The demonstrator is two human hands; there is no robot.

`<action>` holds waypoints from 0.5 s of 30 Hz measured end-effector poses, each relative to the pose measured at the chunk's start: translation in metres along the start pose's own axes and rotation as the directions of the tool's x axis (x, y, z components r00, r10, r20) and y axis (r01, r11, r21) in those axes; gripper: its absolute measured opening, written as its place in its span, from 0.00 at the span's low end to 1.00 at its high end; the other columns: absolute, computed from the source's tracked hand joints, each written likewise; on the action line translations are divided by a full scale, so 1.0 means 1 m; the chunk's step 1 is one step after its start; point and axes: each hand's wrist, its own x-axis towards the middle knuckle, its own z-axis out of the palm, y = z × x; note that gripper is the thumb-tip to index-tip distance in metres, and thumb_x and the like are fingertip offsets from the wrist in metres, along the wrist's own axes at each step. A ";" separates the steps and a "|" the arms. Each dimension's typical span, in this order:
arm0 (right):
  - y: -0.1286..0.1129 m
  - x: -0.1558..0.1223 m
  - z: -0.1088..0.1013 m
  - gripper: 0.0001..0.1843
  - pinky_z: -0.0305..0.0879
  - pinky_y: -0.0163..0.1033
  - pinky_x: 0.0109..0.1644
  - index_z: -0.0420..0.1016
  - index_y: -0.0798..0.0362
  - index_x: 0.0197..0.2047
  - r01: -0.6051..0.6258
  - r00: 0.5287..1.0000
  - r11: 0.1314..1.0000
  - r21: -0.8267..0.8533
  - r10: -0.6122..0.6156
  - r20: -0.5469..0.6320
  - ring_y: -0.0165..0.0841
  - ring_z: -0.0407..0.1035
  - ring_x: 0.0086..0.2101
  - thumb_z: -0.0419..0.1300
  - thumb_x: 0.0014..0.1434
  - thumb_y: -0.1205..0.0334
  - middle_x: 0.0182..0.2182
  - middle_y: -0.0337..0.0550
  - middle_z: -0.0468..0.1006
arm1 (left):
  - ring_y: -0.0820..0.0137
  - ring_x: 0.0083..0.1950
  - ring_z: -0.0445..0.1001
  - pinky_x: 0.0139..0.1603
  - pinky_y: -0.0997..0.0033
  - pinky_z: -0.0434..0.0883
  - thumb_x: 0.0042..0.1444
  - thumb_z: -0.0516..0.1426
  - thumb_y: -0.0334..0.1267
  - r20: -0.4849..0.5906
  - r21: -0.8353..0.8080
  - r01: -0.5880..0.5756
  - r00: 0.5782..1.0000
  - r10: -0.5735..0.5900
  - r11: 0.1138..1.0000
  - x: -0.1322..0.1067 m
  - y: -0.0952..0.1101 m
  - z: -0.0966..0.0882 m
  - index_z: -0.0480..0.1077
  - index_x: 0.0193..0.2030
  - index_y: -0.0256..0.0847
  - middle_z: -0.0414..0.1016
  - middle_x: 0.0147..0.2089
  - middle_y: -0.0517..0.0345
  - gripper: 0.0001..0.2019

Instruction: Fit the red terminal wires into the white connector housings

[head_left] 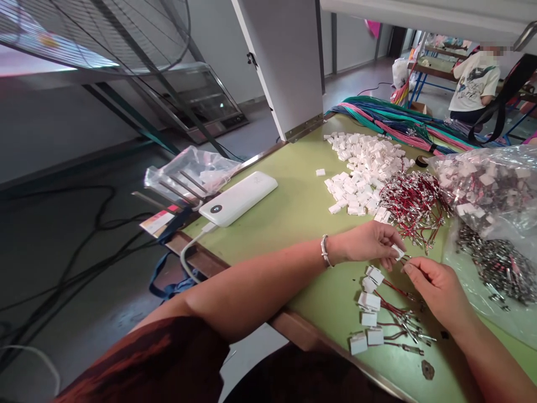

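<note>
Hard to see: L hand (384, 246) covers part of a small white connector housing (397, 253); can't tell if the thin wire lead (406, 257) is seated in it, & the lead's rear end is lost in R hand (434, 282).
Cut off: fan (138, 33) at top L, clear plastic bag (503, 179) at R edge; bag contents blurry thru the film.
Housing in hand: white, blocky, tilted, just above the green worktable (289, 218), btwn the two hands.
Hands: L fingers pinched on the housing, R thumb & finger pinched on the lead; fingertips v. near each other.
Wired connectors (369, 302): handful below the hands, white blocks to L, red/dark leads w/ shiny metal ends trailing R, some overlapping.
Loose housings (364, 159): big white heap past L hand.
Red leads (413, 204): tangled pile, silvery tips, btwn heap & bag.
Also: white power bank (239, 198), well apart, cable plugged in.
</note>
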 end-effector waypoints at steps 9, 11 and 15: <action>0.012 -0.001 0.000 0.17 0.53 0.30 0.20 0.74 0.52 0.27 0.230 0.967 0.960 -0.158 -0.244 -0.077 0.26 0.55 0.18 0.53 0.62 0.54 0.15 0.32 0.60 | 0.76 0.25 0.74 0.30 0.74 0.72 0.45 0.67 0.39 0.082 -0.192 0.038 0.996 -0.022 0.981 0.003 -0.012 0.007 0.71 0.36 0.35 0.75 0.25 0.61 0.15; 0.013 0.000 0.001 0.17 0.54 0.30 0.20 0.74 0.52 0.28 0.237 0.963 0.958 -0.162 -0.254 -0.091 0.26 0.56 0.17 0.53 0.62 0.54 0.15 0.32 0.61 | 0.77 0.24 0.72 0.28 0.75 0.71 0.49 0.65 0.39 0.070 -0.083 0.030 0.997 -0.025 0.996 0.002 -0.009 0.007 0.71 0.38 0.35 0.73 0.23 0.62 0.13; 0.015 0.000 0.004 0.15 0.59 0.31 0.23 0.76 0.52 0.29 0.282 0.946 0.939 -0.198 -0.307 -0.108 0.27 0.62 0.19 0.53 0.62 0.56 0.18 0.35 0.69 | 0.75 0.32 0.71 0.35 0.73 0.70 0.56 0.60 0.42 -0.071 0.513 -0.119 0.981 0.180 0.850 -0.004 0.008 -0.010 0.74 0.47 0.39 0.75 0.32 0.58 0.14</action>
